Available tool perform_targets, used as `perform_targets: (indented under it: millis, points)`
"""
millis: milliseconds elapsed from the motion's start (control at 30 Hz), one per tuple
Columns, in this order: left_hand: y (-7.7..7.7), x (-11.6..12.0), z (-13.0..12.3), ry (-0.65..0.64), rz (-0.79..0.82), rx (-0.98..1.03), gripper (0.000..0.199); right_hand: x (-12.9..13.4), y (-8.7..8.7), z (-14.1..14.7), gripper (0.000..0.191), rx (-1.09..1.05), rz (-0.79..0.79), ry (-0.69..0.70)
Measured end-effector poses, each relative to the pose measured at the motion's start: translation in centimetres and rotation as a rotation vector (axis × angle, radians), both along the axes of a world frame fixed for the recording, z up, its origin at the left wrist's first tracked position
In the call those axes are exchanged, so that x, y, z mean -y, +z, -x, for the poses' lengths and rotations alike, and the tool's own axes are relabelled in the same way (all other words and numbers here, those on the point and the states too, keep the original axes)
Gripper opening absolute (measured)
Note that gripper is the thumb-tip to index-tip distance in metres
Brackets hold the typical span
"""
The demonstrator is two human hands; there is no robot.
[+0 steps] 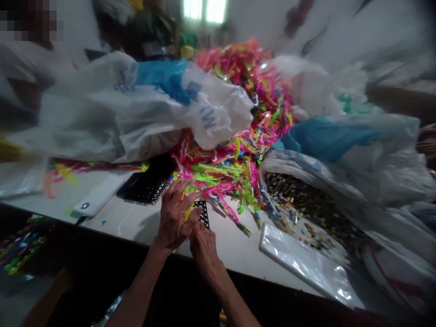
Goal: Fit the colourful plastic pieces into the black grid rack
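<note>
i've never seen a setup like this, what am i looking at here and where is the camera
There is no machine here: a person works with two bare hands. The single picture comes from a camera worn on the head, looking forward and down. The left hand and right hand meet near the edge of a white table. A small black piece with holes shows at their fingers; how firmly it is held is hard to tell. Beyond them spreads a heap of bright strips, with a big plastic bag to the left. Black perforated sheets lie left of the hands; small mixed bits and a flat shiny packet lie to the right.
</note>
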State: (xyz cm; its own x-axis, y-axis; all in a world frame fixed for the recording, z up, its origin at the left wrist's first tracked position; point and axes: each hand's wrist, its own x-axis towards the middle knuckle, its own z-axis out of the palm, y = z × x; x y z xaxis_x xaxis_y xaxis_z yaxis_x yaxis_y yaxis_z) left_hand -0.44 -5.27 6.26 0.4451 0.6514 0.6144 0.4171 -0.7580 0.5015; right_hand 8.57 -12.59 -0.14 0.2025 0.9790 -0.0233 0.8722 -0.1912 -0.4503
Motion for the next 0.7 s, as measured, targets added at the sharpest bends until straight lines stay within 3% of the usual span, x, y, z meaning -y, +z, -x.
perform_targets:
  millis: [133, 233, 300, 367, 433, 567, 700]
  points:
    - [0.7, 0.1, 1.4, -0.029, 0.017, 0.093, 0.03, -0.8, 1.6, -5.1, 0.011, -0.225, -0.11, 0.177]
    - [1.6, -0.2, 2.5, -0.008, 0.109, 0.24, 0.031, -3.9, 3.2, -9.8, 0.015, -0.001, -0.166, 0.036]
    - [2.1, -1.3, 2.9, 0.049, 0.171, 0.335, 0.035, -6.7, 4.0, -11.3, 0.019, 0.197, -0.161, -0.017]
    - [2.2, -2.9, 2.8, 0.084, 0.277, 0.469, 0.041, -9.2, 4.4, -11.2, 0.019, 0.278, -0.146, 0.027]
    - [1.9, -4.5, 2.3, 0.084, 0.482, 0.62, 0.047, -10.5, 4.2, -10.0, 0.017, 0.283, -0.148, 0.103]
    - [0.5, -5.5, 0.6, -0.088, 0.932, 0.721, 0.049, -9.9, 3.2, -8.2, 0.024, 0.316, -0.184, 0.216]
    - [-0.4, -4.3, 0.3, -0.162, 0.941, 0.801, 0.031, -8.2, 3.3, -10.1, 0.031, 0.304, -0.192, 0.159]
